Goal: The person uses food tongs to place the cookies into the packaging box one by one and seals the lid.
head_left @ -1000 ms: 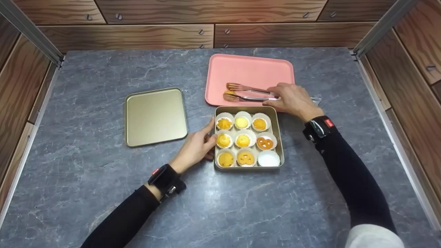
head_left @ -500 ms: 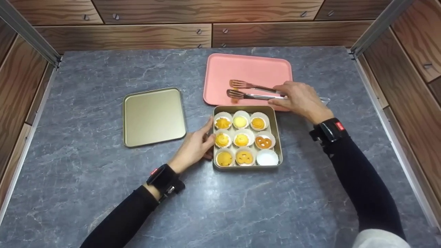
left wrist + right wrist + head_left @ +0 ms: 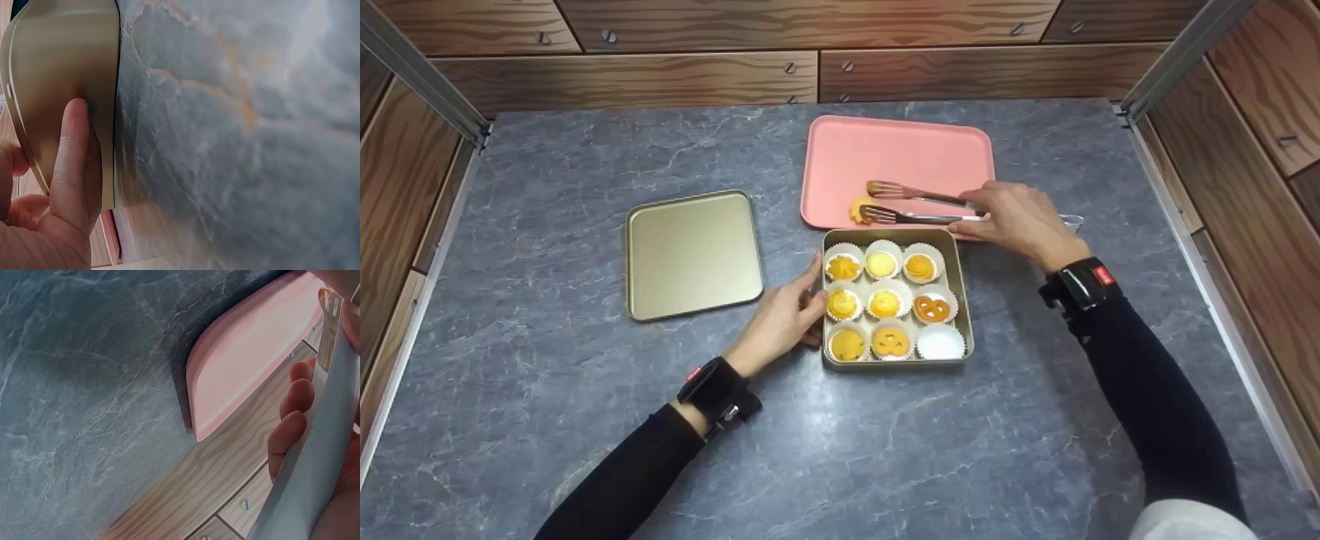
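My right hand (image 3: 1020, 221) grips metal tongs (image 3: 922, 219) with slotted brown ends, seen close up in the right wrist view. The tongs' two arms are spread apart over the pink tray (image 3: 900, 150). A yellow scalloped cookie (image 3: 856, 211) lies on the tray at the tip of the nearer arm. Fingers of my left hand (image 3: 780, 319) rest straight against the left wall of a square gold tin (image 3: 964, 300), as the left wrist view confirms. Inside the tin, several cookies sit in white paper cups; the front right cup (image 3: 940, 343) holds no cookie.
A square gold lid (image 3: 694, 255) lies on the grey marbled table (image 3: 810, 465) left of the tin. The tin stands close to the tray's front edge. Wood-patterned panels (image 3: 630, 79) border the table at the back and sides.
My right hand has moved slightly right with the tongs. Their ends have shifted off the cookie, which now shows to their left. The left hand stays at the tin.
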Tool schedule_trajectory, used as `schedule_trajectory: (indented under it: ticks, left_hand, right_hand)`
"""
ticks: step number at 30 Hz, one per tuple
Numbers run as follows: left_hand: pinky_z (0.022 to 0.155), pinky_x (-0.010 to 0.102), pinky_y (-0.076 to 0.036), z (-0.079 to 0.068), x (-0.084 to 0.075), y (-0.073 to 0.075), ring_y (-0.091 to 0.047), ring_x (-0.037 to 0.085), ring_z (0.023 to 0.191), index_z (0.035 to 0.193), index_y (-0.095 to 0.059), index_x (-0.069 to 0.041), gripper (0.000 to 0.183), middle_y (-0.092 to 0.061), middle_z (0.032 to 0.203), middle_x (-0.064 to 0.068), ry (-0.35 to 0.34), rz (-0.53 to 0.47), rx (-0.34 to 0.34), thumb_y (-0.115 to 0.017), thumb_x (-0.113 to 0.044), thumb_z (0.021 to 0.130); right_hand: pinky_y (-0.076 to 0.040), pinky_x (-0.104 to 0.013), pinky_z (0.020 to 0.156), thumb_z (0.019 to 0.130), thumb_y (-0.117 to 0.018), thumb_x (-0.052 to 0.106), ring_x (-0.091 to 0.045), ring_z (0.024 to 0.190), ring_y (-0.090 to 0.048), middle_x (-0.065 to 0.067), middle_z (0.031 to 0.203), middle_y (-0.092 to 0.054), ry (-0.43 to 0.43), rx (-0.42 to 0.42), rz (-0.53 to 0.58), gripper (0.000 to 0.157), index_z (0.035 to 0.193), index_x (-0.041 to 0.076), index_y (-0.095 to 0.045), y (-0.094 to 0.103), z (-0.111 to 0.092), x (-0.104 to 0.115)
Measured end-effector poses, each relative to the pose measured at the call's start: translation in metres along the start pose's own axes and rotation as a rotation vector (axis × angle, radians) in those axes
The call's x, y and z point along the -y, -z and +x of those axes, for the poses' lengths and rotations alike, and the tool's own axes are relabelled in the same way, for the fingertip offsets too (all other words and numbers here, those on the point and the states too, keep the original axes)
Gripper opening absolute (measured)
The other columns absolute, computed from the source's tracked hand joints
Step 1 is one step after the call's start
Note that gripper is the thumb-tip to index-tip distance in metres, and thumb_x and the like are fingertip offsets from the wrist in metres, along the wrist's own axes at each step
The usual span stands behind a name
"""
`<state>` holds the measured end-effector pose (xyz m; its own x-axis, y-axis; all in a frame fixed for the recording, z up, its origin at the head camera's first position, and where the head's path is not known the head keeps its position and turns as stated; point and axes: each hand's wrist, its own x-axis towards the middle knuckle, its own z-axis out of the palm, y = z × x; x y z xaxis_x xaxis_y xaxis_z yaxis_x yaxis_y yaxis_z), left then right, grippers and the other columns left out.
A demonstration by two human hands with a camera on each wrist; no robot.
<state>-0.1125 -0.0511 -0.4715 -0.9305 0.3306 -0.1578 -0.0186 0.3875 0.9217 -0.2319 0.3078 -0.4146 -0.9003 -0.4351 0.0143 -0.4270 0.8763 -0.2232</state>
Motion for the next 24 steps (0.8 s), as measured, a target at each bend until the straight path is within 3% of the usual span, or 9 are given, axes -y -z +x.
schedule_trajectory:
  ticks: [5, 11, 18, 24]
  left_hand:
    - [0.054, 0.033, -0.064, 0.000, 0.000, 0.000, -0.068, 0.025, 0.059, 0.164, -0.022, -0.019, 0.068, -0.065, 0.084, 0.010, 0.006, 0.004, 0.006, -0.058, -0.020, 0.107]
    - [0.054, 0.033, -0.064, 0.000, 0.001, -0.001, -0.068, 0.024, 0.059, 0.165, -0.021, -0.018, 0.068, -0.065, 0.085, 0.009, -0.002, 0.002, 0.013, -0.058, -0.019, 0.107]
    - [0.055, 0.033, -0.065, 0.000, 0.001, 0.000, -0.067, 0.024, 0.060, 0.164, -0.021, -0.017, 0.069, -0.065, 0.086, 0.010, -0.005, 0.000, 0.006, -0.058, -0.017, 0.107]
    - [0.055, 0.033, -0.065, 0.000, 0.000, 0.000, -0.067, 0.024, 0.060, 0.164, -0.022, -0.016, 0.068, -0.065, 0.085, 0.011, -0.008, -0.005, 0.000, -0.058, -0.017, 0.107]
  right_hand:
    - [-0.053, -0.055, 0.075, 0.091, -0.077, 0.051, -0.032, 0.091, -0.065, -0.012, 0.102, -0.070, -0.042, 0.042, 0.026, 0.053, 0.127, 0.012, -0.073, 0.004, 0.005, 0.001]
    - [-0.047, -0.043, 0.067, 0.091, -0.069, 0.065, -0.027, 0.084, -0.060, -0.006, 0.095, -0.069, -0.140, 0.134, 0.100, 0.060, 0.127, 0.017, -0.074, 0.005, 0.012, 0.004]
    - [-0.043, -0.039, 0.065, 0.093, -0.072, 0.057, -0.026, 0.077, -0.057, -0.005, 0.086, -0.066, -0.121, 0.134, 0.088, 0.045, 0.105, 0.013, -0.074, 0.005, 0.015, 0.009]
    - [-0.046, -0.041, 0.067, 0.092, -0.074, 0.054, -0.026, 0.079, -0.060, -0.004, 0.088, -0.070, -0.114, 0.126, 0.086, 0.042, 0.102, 0.013, -0.075, 0.004, 0.017, 0.010]
